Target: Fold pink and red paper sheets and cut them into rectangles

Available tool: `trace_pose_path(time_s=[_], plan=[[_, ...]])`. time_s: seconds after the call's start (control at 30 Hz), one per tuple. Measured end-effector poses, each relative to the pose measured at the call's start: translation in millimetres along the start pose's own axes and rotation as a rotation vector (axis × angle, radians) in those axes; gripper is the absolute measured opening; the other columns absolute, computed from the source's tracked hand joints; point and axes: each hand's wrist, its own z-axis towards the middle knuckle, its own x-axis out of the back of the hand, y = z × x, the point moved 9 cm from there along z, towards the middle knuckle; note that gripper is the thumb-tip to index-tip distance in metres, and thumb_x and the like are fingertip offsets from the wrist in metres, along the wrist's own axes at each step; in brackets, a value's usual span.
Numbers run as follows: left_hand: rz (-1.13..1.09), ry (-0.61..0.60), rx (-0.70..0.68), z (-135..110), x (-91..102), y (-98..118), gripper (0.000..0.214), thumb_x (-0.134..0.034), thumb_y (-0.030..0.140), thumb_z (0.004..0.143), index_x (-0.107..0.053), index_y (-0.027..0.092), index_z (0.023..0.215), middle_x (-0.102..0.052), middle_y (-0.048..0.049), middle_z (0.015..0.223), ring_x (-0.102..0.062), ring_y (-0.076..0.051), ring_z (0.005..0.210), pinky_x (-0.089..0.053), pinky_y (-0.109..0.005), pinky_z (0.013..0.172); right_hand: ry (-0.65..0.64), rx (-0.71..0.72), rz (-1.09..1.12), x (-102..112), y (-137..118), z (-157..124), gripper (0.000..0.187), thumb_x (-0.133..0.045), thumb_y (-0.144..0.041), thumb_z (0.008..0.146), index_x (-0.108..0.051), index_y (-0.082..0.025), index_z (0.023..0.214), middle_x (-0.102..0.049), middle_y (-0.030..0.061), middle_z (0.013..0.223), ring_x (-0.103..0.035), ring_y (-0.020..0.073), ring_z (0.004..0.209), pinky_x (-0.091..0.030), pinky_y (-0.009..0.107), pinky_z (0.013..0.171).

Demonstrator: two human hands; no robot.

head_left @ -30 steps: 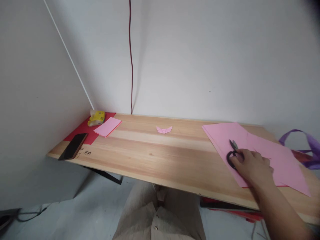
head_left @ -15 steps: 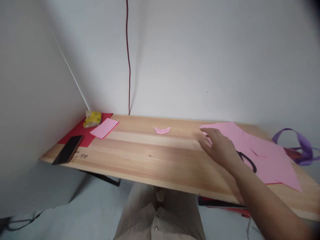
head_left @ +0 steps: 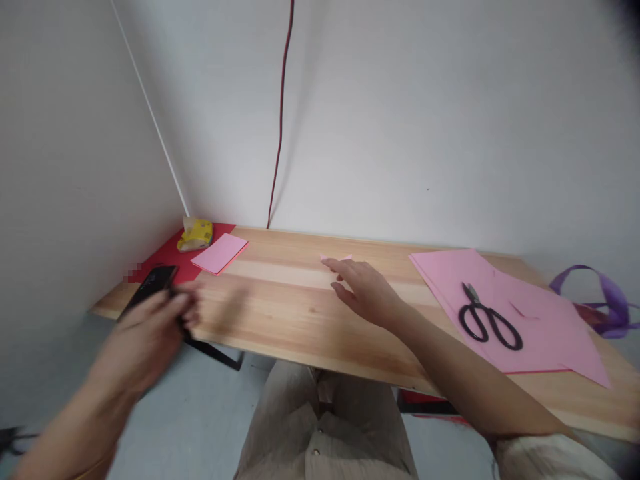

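Observation:
My right hand (head_left: 367, 293) is over the middle of the wooden table, fingers apart and holding nothing. Its fingertips partly cover a small folded pink paper piece (head_left: 345, 257); I cannot tell whether they touch it. At the left, my left hand (head_left: 150, 337) is blurred, with curled fingers in front of the black phone (head_left: 156, 280). Something dark shows at those fingers, too smeared to name. Black-handled scissors (head_left: 483, 320) lie on large pink paper sheets (head_left: 545, 327) at the right.
Small pink sheets (head_left: 220, 253) and a yellow tissue pack (head_left: 196, 235) lie at the back left, by red paper (head_left: 173, 253). A purple ribbon (head_left: 613, 300) is at the far right. A red-brown cable (head_left: 283, 100) hangs down the wall behind the wooden table (head_left: 280, 327).
My right hand has moved left from the large pink sheets to the folded piece, uncovering the scissors. My left hand has come into view by the phone. The view has shifted slightly.

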Motion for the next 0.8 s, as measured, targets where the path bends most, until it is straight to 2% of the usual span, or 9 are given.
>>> trace_pose_path(time_s=[0.07,0.13,0.2,0.27,0.4,0.57,0.63,0.7,0.8], plan=[[-0.095,-0.300,0.112,7.5,-70.1,-19.9,0.026,-0.074,0.036,0.080,-0.066,0.015,0.092,-0.057,0.0018,0.067,-0.047,-0.009,0.059,-0.038,-0.022,0.056,0.004,0.066,0.007,-6.8,-15.9,3.0,0.049,-0.042,-0.010,0.092,-0.042,-0.022,0.141,-0.066,0.0122,0.121,-0.062,0.0238,0.106,-0.046,0.042,0.091],[-0.147,-0.586,0.238,-3.6,-138.3,-36.9,0.036,-0.081,0.039,0.072,-0.065,0.013,0.092,-0.049,0.0040,0.058,-0.043,-0.008,0.054,-0.033,-0.023,0.053,-0.018,0.126,-0.002,-16.2,-27.5,2.6,0.052,-0.039,-0.008,0.093,-0.041,-0.023,0.143,-0.068,0.0102,0.116,-0.062,0.0215,0.103,-0.045,0.039,0.089],[-0.175,-0.737,0.276,-15.9,-186.0,-43.1,0.032,-0.080,0.037,0.073,-0.062,0.013,0.085,-0.052,0.0025,0.064,-0.042,-0.006,0.053,-0.031,-0.023,0.052,-0.055,0.178,-0.020,-26.1,-32.5,-1.3,0.050,-0.040,-0.010,0.096,-0.042,-0.025,0.144,-0.069,0.0086,0.110,-0.062,0.0200,0.097,-0.045,0.037,0.087],[-0.200,-0.819,0.295,-23.0,-216.6,-44.8,0.028,-0.079,0.032,0.073,-0.059,0.013,0.078,-0.053,0.0014,0.070,-0.042,-0.005,0.054,-0.032,-0.023,0.052,-0.081,0.202,-0.011,-32.2,-28.7,-7.5,0.043,-0.044,-0.017,0.098,-0.047,-0.024,0.140,-0.069,0.0087,0.106,-0.061,0.0200,0.094,-0.046,0.037,0.085],[-0.224,-0.895,0.373,-19.2,-245.3,-50.2,0.029,-0.080,0.031,0.072,-0.063,0.011,0.083,-0.056,-0.0012,0.074,-0.048,-0.008,0.060,-0.038,-0.024,0.057,-0.015,0.058,0.183,-23.5,8.6,-19.7,0.039,-0.043,-0.017,0.096,-0.053,-0.021,0.133,-0.069,0.0097,0.100,-0.062,0.0198,0.091,-0.050,0.035,0.081],[-0.172,-0.889,0.393,1.1,-265.6,-66.3,0.036,-0.078,0.038,0.074,-0.067,0.009,0.091,-0.054,0.0009,0.068,-0.041,-0.005,0.050,-0.036,-0.023,0.051,0.166,-0.205,0.570,-4.3,65.8,-34.9,0.052,-0.042,-0.018,0.093,-0.039,-0.027,0.143,-0.062,0.0105,0.125,-0.064,0.0174,0.097,-0.052,0.040,0.088],[-0.178,-0.856,0.319,11.4,-276.3,-68.5,0.037,-0.076,0.041,0.073,-0.066,0.010,0.091,-0.053,0.0021,0.067,-0.041,-0.005,0.049,-0.035,-0.022,0.050,0.264,-0.310,0.787,-2.4,85.3,-41.4,0.063,-0.050,-0.028,0.093,-0.024,-0.030,0.150,-0.062,0.0092,0.120,-0.065,0.0149,0.085,-0.054,0.036,0.081],[-0.126,-0.840,0.205,20.5,-287.9,-67.8,0.037,-0.073,0.043,0.075,-0.066,0.011,0.092,-0.053,0.0027,0.066,-0.042,-0.006,0.049,-0.037,-0.023,0.050,0.362,-0.442,0.961,-6.8,104.0,-50.4,0.075,-0.062,-0.038,0.088,-0.021,-0.031,0.151,-0.064,0.0033,0.102,-0.062,0.0131,0.073,-0.054,0.032,0.071],[0.115,-0.901,-0.031,29.2,-306.6,-60.6,0.029,-0.064,0.041,0.081,-0.068,0.013,0.088,-0.054,0.0019,0.065,-0.047,-0.009,0.051,-0.039,-0.025,0.053,0.245,-0.581,1.094,-33.7,114.2,-58.9,0.058,-0.069,-0.048,0.081,-0.052,-0.023,0.131,-0.058,-0.0028,0.074,-0.056,0.0118,0.064,-0.049,0.027,0.061]])
